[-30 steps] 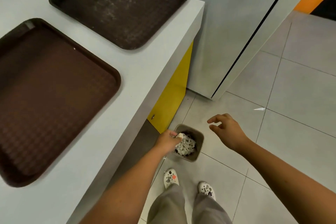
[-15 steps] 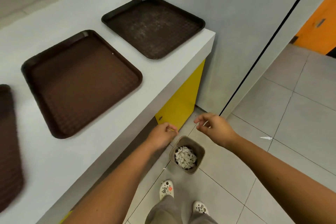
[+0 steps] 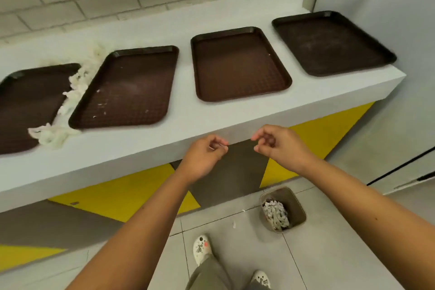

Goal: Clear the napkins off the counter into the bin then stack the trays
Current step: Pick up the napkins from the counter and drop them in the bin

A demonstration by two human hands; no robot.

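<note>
Several dark brown trays lie side by side on the white counter (image 3: 188, 122): a far-right tray (image 3: 334, 42), a middle tray (image 3: 240, 63), a tray with small white scraps on it (image 3: 127, 87), and a far-left tray (image 3: 26, 106) cut off by the frame edge. Shredded white napkins (image 3: 70, 92) lie between the two left trays and spill to the counter's front. The brown bin (image 3: 299, 207) on the floor holds white napkins. My left hand (image 3: 204, 155) and my right hand (image 3: 280, 146) hover in front of the counter edge, fingers loosely curled, with no napkin visible in them.
Small napkin scraps (image 3: 234, 225) lie on the tiled floor left of the bin. My feet (image 3: 201, 246) stand close to the counter's yellow and grey front. A grey wall panel (image 3: 388, 19) closes off the counter's right end. A tiled wall runs behind the counter.
My left hand let go of a napkin in the bin, then both hands rose from the bin to counter height. The view swung up and left, showing more trays and the napkin pile.
</note>
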